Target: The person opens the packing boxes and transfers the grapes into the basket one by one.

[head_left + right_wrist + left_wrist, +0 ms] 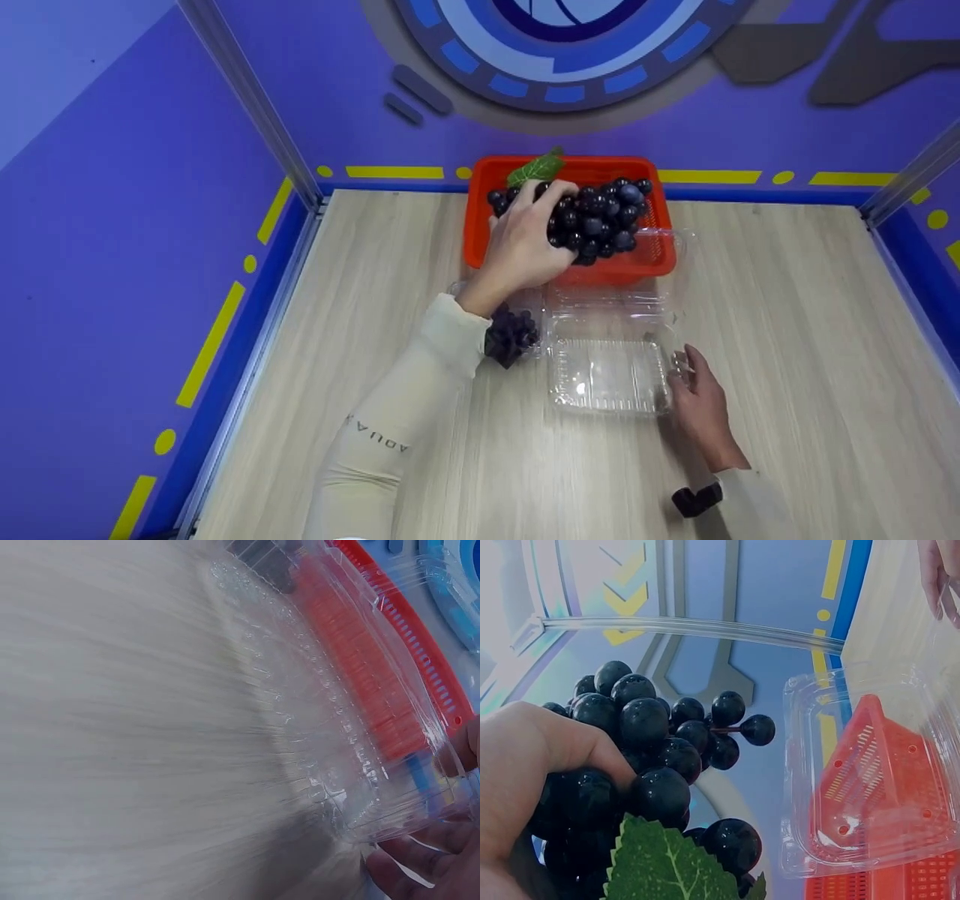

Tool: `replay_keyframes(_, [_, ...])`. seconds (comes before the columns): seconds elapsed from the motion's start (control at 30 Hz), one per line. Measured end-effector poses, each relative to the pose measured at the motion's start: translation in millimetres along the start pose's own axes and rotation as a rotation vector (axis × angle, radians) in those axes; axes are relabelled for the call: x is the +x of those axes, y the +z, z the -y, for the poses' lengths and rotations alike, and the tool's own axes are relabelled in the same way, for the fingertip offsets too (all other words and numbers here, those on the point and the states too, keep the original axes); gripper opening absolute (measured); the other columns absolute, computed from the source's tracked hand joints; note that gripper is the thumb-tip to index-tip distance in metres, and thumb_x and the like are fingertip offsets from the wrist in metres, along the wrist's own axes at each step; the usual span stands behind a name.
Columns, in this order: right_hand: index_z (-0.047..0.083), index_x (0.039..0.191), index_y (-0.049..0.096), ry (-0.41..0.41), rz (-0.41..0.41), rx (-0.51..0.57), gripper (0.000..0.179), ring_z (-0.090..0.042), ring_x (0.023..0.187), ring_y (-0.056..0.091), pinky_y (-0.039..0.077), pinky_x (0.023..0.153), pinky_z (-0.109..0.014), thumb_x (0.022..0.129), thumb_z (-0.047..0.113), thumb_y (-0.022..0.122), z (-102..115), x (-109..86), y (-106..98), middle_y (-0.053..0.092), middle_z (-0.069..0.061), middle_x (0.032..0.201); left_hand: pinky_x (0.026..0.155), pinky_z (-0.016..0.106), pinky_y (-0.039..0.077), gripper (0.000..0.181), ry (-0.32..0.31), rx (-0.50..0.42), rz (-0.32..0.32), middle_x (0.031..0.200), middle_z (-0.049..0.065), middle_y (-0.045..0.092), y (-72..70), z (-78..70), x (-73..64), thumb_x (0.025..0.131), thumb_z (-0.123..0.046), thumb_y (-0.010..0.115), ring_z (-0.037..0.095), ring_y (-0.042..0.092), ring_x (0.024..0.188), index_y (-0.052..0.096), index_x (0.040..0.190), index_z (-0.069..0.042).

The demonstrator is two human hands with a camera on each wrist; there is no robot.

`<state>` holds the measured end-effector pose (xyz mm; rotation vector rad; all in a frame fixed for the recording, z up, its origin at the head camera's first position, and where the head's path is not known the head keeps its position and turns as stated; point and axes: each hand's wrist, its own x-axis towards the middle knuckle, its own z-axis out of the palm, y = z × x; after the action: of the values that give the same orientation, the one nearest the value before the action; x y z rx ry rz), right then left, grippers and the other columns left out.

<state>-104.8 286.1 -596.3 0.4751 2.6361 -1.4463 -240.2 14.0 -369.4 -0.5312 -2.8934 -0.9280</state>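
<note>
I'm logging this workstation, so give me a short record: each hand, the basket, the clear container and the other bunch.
Left hand: grips black grapes with a green leaf
Right hand: holds the right edge of the clear container
Red basket: back of the table
Container lid: open, raised toward the basket
Other bunch: dark, left of the clear container, partly hidden by the left sleeve

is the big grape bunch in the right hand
No, the left hand grips the big grape bunch, while the right hand holds the clear container at its edge.
</note>
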Motion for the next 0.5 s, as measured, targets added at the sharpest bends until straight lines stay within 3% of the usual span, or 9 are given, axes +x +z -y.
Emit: replay_keyframes(0.5, [0.007, 0.154, 0.017, -0.017, -0.046, 0.021, 0.063, -0.04, 0.135, 0.04, 0.035, 0.109, -0.053, 0.101, 0.026, 0.044, 7.0, 1.7, -5.2, 0.034, -0.019, 0.153, 0.093, 0.048, 0.04, 0.065, -0.019, -0.02, -0.038, 0.135, -0.002, 0.046, -8.7, 3.8, 6.8, 0.072, -0.021, 0.073, 0.019, 0.053, 0.115, 0.047, 0.128, -0.041])
